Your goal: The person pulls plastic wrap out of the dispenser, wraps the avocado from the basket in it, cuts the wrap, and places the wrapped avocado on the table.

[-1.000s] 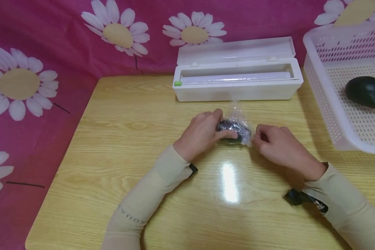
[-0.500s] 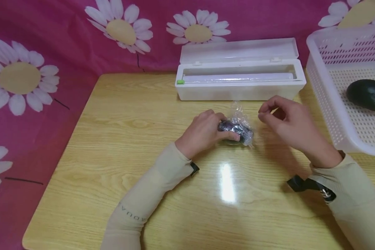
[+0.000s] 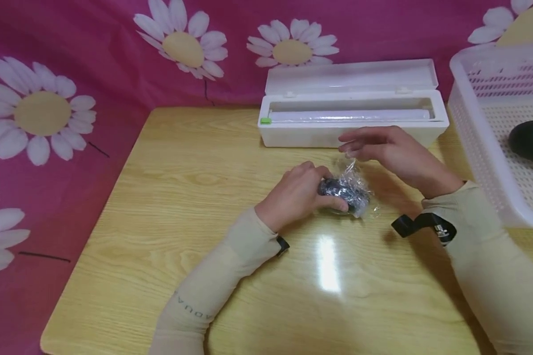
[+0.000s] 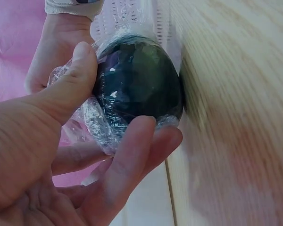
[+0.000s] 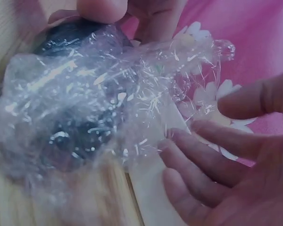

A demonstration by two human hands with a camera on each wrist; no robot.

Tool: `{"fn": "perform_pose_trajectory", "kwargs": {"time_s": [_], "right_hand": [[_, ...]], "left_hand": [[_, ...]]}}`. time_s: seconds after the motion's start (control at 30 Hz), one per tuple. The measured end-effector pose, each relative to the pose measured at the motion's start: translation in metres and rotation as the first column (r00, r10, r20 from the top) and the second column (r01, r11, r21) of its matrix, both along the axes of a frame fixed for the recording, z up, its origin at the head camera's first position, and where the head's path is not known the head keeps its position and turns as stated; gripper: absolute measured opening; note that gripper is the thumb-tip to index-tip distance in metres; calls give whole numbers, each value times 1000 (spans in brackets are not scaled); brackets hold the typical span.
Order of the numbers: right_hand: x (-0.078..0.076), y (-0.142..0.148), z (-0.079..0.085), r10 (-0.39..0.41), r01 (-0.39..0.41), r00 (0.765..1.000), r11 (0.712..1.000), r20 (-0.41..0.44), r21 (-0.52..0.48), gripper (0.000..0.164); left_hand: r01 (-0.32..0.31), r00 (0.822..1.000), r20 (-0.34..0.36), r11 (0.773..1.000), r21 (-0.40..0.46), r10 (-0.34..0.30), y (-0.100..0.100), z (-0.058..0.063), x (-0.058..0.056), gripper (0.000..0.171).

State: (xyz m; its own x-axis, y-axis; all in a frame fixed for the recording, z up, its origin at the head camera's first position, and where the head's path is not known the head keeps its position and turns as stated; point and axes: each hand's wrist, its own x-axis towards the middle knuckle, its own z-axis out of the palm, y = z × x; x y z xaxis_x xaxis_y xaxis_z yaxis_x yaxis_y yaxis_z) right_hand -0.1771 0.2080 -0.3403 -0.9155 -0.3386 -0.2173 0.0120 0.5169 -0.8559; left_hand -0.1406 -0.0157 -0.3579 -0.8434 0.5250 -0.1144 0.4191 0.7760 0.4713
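A dark green avocado [image 4: 144, 77], partly wrapped in crinkled cling film [image 5: 80, 89], is at the middle of the table. My left hand [image 3: 295, 197] grips it from the left, thumb on the near side and fingers on the far side. Loose film bunches at the avocado's right end, and a clear flap sticks up toward the back. Right beside that flap is my right hand [image 3: 393, 153], its thumb and fingers apart in the right wrist view, fingertips right at the film.
Behind the hands stands a white cling film dispenser [image 3: 311, 135] with its lid up and a roll [image 3: 351, 116] inside. A white plastic basket [image 3: 493, 177] at the right holds another avocado [image 3: 530, 142]. A pink flowered cloth hangs behind the wooden table [image 3: 160, 197].
My right hand has let go of the film at the avocado's right end, lifted away, and moved back and left to the upright flap, its fingers opening. The left hand keeps its grip.
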Motion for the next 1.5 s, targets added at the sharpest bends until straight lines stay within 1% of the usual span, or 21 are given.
{"fn": "perform_pose_trajectory", "kwargs": {"time_s": [0.07,0.17,0.2,0.33,0.43,0.57,0.63,0.7,0.8,0.9,1.03,1.07,1.1,1.17,1.2,1.3,1.37,1.4,1.43,1.47,1.5], "right_hand": [[-1,2,1,-15,15,1000,999,-5,43,40],[1,3,4,-67,70,997,994,-38,85,38],[2,3,5,-85,89,995,992,-55,88,35],[7,2,8,-121,127,984,991,-131,37,22],[13,-4,10,-118,123,971,992,-210,8,17],[25,-12,12,-98,102,940,995,-326,-5,12],[31,-16,12,-84,89,918,996,-387,-4,9],[37,-19,10,-60,67,894,998,-444,-1,8],[46,-22,7,-19,33,857,999,-515,18,11],[53,-23,3,19,0,831,999,-555,33,14],[61,-23,-3,50,-40,807,999,-588,30,17],[63,-23,-5,59,-50,795,998,-604,31,18],[65,-24,-7,70,-63,778,997,-625,33,19],[67,-25,-12,93,-91,734,995,-673,38,21],[68,-26,-15,110,-106,705,993,-701,49,23],[70,-28,-22,169,-143,603,984,-780,102,28],[71,-29,-27,197,-150,552,979,-811,136,29],[72,-29,-29,211,-149,525,977,-824,155,24],[72,-29,-31,223,-148,505,974,-834,171,19],[73,-29,-32,232,-147,487,972,-842,183,10],[73,-30,-34,238,-146,474,971,-848,191,8]], "left_hand": [[4,1000,4,1000,9,-4,1,1,1,67],[3,1000,1,1000,9,-3,3,3,2,66],[4,1000,-2,1000,6,-4,3,3,2,66],[10,1000,-27,1000,-8,-10,5,4,2,68],[19,999,-51,1000,-2,-20,5,4,1,65],[25,997,-80,999,25,-23,5,3,-1,52],[20,996,-90,999,37,-16,5,1,-2,46],[10,996,-93,999,44,-6,5,0,-2,44],[-1,995,-100,999,50,6,4,-2,-2,47],[-2,995,-102,998,64,8,3,-3,-2,44],[4,994,-110,999,54,2,3,-5,1,42],[5,993,-115,999,41,0,3,-5,2,42],[6,993,-122,1000,27,-3,4,-6,2,42],[13,990,-141,1000,-3,-13,6,-8,4,38],[17,988,-152,1000,-16,-19,6,-8,4,35],[21,983,-183,999,-44,-29,8,-10,6,33],[29,979,-200,998,-57,-40,8,-11,6,36],[34,977,-206,997,-63,-47,8,-11,6,39],[39,976,-211,997,-71,-54,8,-11,6,43],[45,976,-210,996,-75,-60,8,-11,6,45],[52,976,-207,995,-81,-68,8,-11,6,45]]}}
